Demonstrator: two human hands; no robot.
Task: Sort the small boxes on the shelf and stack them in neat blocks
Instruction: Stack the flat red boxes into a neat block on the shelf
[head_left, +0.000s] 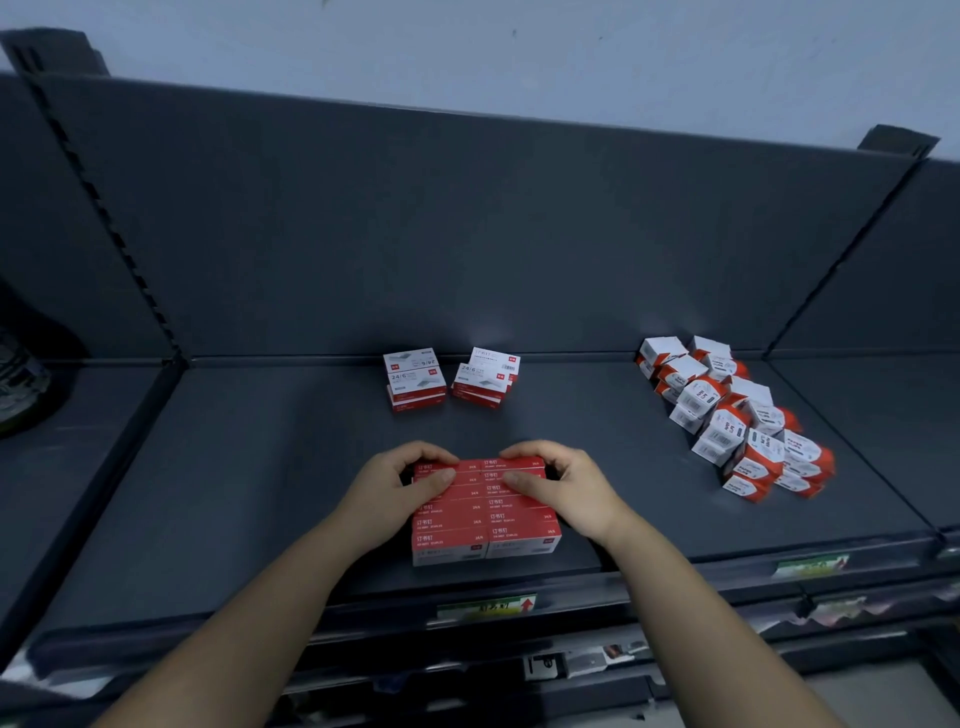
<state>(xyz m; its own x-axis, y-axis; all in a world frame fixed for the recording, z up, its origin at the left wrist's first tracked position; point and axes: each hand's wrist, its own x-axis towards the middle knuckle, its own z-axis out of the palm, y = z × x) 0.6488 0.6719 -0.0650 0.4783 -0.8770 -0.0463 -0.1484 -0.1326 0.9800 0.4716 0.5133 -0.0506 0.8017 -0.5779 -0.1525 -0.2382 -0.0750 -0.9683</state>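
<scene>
Dark grey metal shelf (260, 467) with a plain back panel (467, 234), pale wall above, dim light. At lower centre of the frame sat the red block (485, 519) of staple boxes, two columns side by side, near the shelf's front edge. We saw the left hand (410, 486) and the right hand (558, 483) both on the block's far end. Fingers were curled over the back boxes and thumbs laid on the top faces, so each hand was grasping the block, not lying flat. We judged the step as squaring up: pressing the columns together and lining up the far row. Mid-frame by the back panel stood a tidy short stack (415, 382) of white-and-red boxes. Just beside it was a skewed stack (485, 379) with a box leaning on top. At right of the frame lay a loose pile (737, 415) of white-and-orange boxes, tumbled at all angles, well apart from the block. By our read, well under half was done. The next move called for letting go without dragging the top row, then reaching for the skewed stack or the pile. The pile's boxes needed turning to one orientation first.
</scene>
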